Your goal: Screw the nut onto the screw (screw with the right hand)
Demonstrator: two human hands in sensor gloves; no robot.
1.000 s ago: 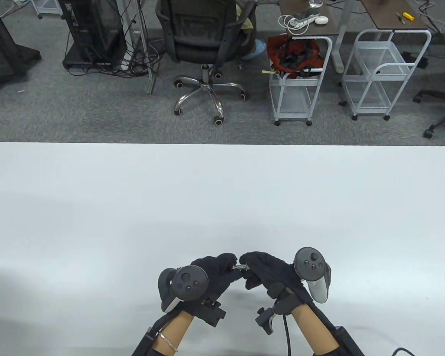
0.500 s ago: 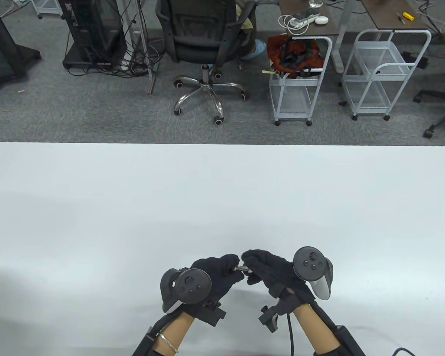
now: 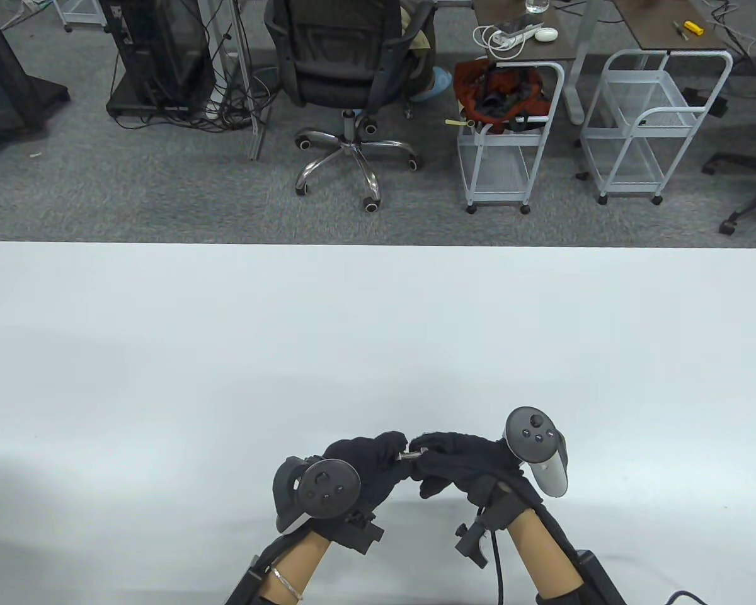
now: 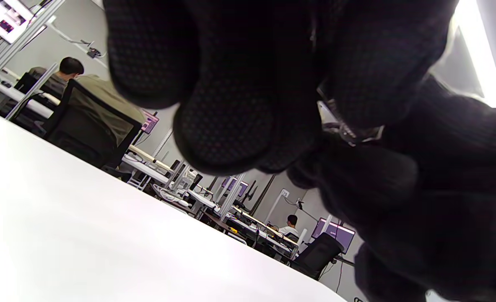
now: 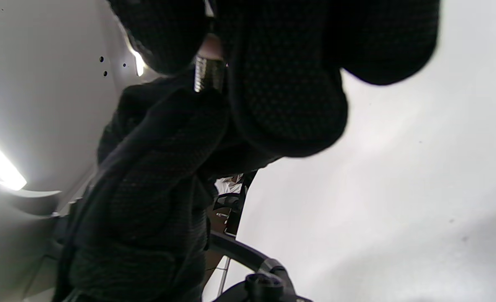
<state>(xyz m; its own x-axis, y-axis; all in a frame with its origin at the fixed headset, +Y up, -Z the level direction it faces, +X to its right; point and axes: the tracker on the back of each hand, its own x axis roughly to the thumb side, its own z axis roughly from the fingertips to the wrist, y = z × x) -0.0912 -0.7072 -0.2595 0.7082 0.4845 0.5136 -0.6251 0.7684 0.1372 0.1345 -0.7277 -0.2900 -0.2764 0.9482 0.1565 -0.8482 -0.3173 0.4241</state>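
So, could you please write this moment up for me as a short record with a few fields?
setting: white table, both hands raised above its near edge
left hand: fingertips hold one end of the screw
right hand: fingertips pinch the other end of the screw
screw: roughly level between the two hands, threaded shaft visible in the right wrist view
nut: hidden by the fingers, cannot tell how far on

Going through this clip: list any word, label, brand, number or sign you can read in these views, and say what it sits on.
No text can be read in any view.
Trackers on the left hand and right hand: only buttons show, no legible marking.
Screw: no readable stamp.
Monitors in the left wrist view: lit, content too blurred to read.
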